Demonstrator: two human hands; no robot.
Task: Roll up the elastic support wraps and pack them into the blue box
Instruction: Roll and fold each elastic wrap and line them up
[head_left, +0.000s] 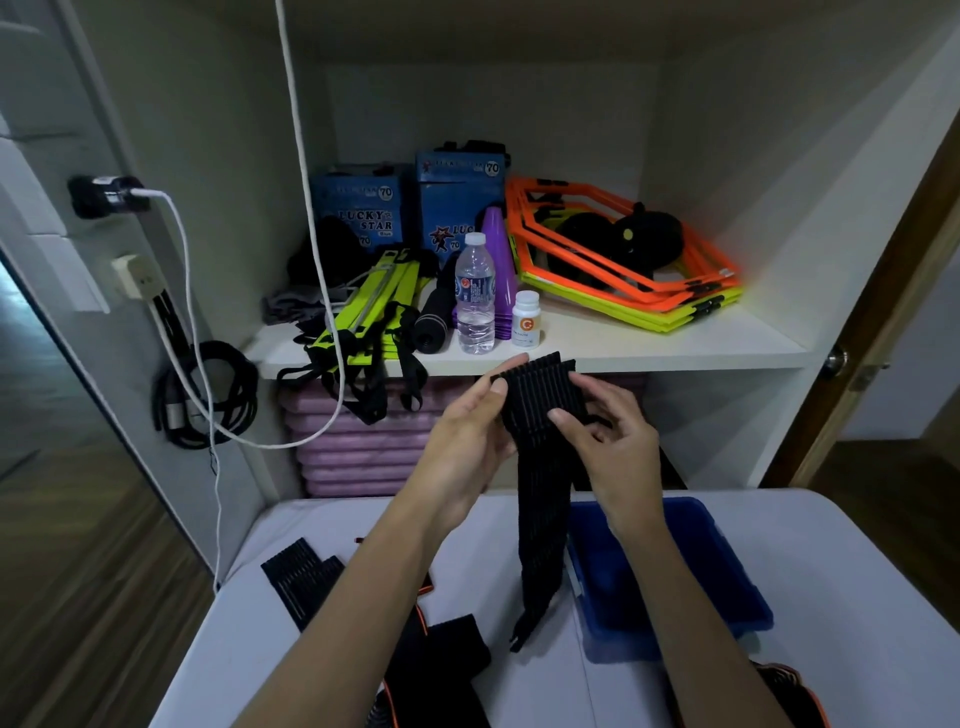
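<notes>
I hold a black ribbed elastic wrap (537, 415) up in front of me, above the white table. My left hand (470, 431) grips its left edge near the top, thumb on the front. My right hand (605, 431) pinches its right edge. The wrap's long tail (540, 545) hangs down to the table beside the blue box (727, 566), which stands open under my right forearm. More black wraps lie flat on the table: one (298, 571) at the left and one with orange trim (441, 654) near my left forearm.
A white shelf (597, 345) behind the table carries a water bottle (474, 293), a white pill jar (525, 318), purple cones, orange and yellow hexagon rings (623, 265), a yellow ladder and blue cartons. White and black cables (208, 389) hang on the left wall.
</notes>
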